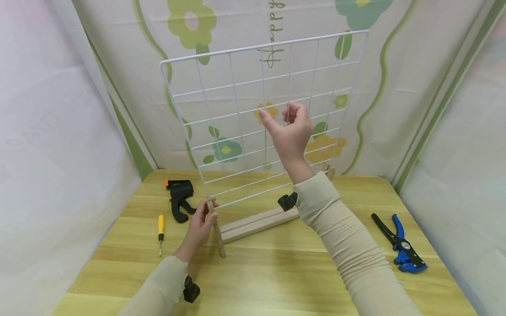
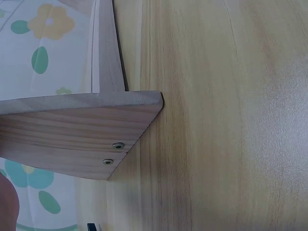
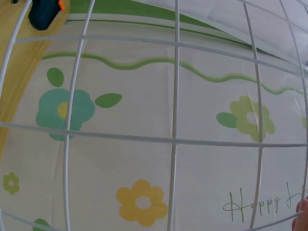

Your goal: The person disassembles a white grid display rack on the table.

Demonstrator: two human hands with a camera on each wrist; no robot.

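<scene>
A white wire grid panel (image 1: 248, 81) stands upright and slanted, its lower edge set between the two wooden ends of a stand. My left hand (image 1: 200, 228) grips the top of the near wooden end piece (image 1: 218, 239), by the grid's lower left corner. Two screw heads show on that end piece in the left wrist view. My right hand (image 1: 291, 129) is at the middle of the grid, its fingers curled behind an upright wire and the thumb spread to the left. In the right wrist view only fingertips (image 3: 301, 219) show at the right edge, beside the wires.
A wooden crosspiece (image 1: 258, 224) joins the stand's ends low over the table (image 1: 276, 272). Left of it lie a black clamp (image 1: 181, 197) with orange tips and a yellow-handled screwdriver (image 1: 160, 228). Blue and black pliers (image 1: 403, 245) lie at the right. A flowered curtain (image 1: 245, 26) hangs behind.
</scene>
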